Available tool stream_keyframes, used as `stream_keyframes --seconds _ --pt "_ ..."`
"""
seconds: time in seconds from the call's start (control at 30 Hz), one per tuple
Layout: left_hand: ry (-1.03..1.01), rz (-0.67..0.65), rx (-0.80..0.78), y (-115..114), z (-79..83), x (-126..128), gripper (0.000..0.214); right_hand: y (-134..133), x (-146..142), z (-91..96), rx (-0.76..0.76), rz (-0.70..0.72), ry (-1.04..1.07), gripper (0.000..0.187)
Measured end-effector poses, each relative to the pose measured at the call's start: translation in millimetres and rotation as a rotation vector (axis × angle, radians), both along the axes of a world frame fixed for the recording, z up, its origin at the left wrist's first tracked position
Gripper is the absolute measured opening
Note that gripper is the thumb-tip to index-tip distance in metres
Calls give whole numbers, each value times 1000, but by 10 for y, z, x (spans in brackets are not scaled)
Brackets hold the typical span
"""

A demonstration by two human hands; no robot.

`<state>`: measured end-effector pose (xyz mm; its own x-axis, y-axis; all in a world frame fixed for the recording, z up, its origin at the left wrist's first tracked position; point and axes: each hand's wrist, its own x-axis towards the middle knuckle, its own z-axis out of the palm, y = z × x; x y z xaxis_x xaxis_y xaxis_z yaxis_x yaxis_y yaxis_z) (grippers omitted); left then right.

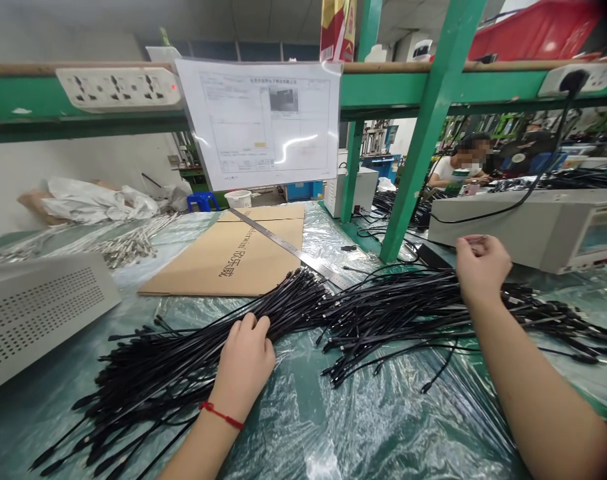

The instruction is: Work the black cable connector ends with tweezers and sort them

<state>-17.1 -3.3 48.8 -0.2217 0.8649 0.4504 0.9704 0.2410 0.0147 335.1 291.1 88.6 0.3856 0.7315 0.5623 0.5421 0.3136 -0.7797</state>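
A long pile of black cables (168,363) lies across the bench at the left, with small connectors at the ends. My left hand (246,357) rests over this pile, its fingers curled down round some of the cables; the fingertips are partly hidden. Another heap of black cables (398,307) spreads to the right, its strands loose and some ends pointing forward. Above that heap my right hand (481,263) is raised with the fingers curled together. Whether anything is inside them is hidden. A red cord circles my left wrist.
A flat cardboard sheet (223,260) and a steel ruler (288,247) lie behind the cables. Grey metal boxes stand at left (43,320) and right (523,227). A green post (423,133) rises from the plastic-covered bench. A person (456,167) sits beyond.
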Motion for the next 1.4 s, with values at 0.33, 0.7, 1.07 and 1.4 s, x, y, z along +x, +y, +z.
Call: stream_keyframes --seconds 0.33,0.7,1.07,1.4 --pt "-89 -176 -9 -23 -79 116 19 -641 -914 -138 -247 971 -196 28" --pt "-329 -453 220 -74 -61 159 19 -1086 -1258 -264 -372 1548 61 37" --pt "-501 -562 185 -94 17 217 20 -1234 -1293 -309 -526 1773 48 40" --pt "-549 -609 90 -24 -119 416 30 -1638 -1324 -175 -484 1775 -218 19"
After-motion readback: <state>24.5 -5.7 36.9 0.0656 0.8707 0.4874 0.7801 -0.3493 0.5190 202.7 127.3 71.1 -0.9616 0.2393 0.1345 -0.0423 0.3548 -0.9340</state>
